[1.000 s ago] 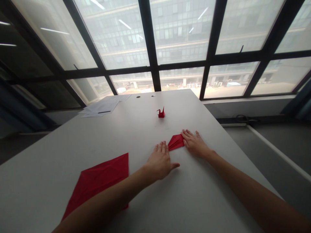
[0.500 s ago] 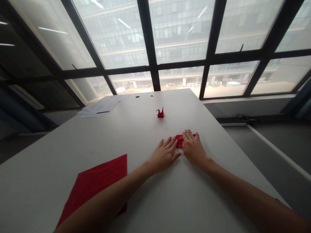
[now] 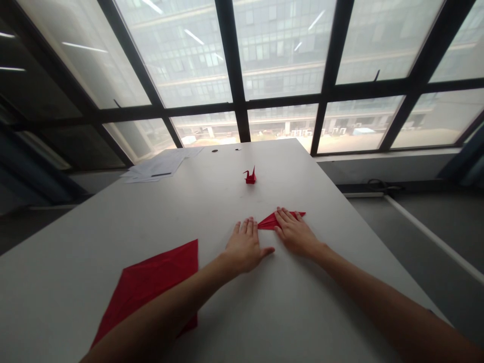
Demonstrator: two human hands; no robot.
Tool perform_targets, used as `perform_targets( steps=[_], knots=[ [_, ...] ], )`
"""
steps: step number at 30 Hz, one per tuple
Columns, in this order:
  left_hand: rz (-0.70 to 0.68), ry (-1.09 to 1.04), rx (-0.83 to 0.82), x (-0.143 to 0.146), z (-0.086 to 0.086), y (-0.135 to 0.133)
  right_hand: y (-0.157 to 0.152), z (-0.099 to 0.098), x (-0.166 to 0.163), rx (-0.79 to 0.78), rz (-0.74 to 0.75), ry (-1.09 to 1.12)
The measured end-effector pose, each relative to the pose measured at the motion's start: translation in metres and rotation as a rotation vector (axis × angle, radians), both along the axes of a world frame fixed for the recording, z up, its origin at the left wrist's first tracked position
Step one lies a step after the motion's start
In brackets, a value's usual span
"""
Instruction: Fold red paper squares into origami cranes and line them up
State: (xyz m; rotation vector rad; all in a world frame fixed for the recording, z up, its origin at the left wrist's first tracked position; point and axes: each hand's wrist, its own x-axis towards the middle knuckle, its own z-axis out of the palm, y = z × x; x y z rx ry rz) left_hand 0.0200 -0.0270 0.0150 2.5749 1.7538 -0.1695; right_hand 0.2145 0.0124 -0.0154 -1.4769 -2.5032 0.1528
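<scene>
1. Toward the right edge of the surface, well short of its far edge, the folded paper lies flat, partly covered by your right hand.
2. Its long axis runs roughly from left to right across your view, the right tip slightly nearer the far edge; both pointed ends show.
3. Your right hand is the nearer one: its fingers lie across the paper's middle, extended and close together, palm down, touching from above without gripping.
4. Your left hand lies palm down just left of the paper, fingers straight and close together, thumb spread toward the right edge. It holds nothing; you cannot tell whether its fingertips touch the left tip.
5. Beyond both hands, toward the far edge, a small crane stands apart from them.
6. Left of your left hand, a larger sheet lies partly hidden by your left forearm.
</scene>
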Motion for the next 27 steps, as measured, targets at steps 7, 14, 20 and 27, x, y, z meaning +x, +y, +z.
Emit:
perform_targets(
  steps=[7,14,20,27],
  knots=[
    [0.093,-0.023,0.223,0.011,0.002,0.01,-0.001,0.001,-0.002,-0.021,-0.012,0.017],
    [-0.219,-0.178,0.132,0.015,-0.023,0.022,-0.001,0.0,-0.001,-0.011,0.01,0.011],
    [-0.208,-0.169,0.108,0.011,-0.028,0.023,0.002,-0.003,0.005,-0.005,-0.1,-0.023],
    [-0.204,-0.175,0.086,0.012,-0.026,0.023,0.011,-0.006,0.028,-0.034,-0.34,-0.048]
  ],
)
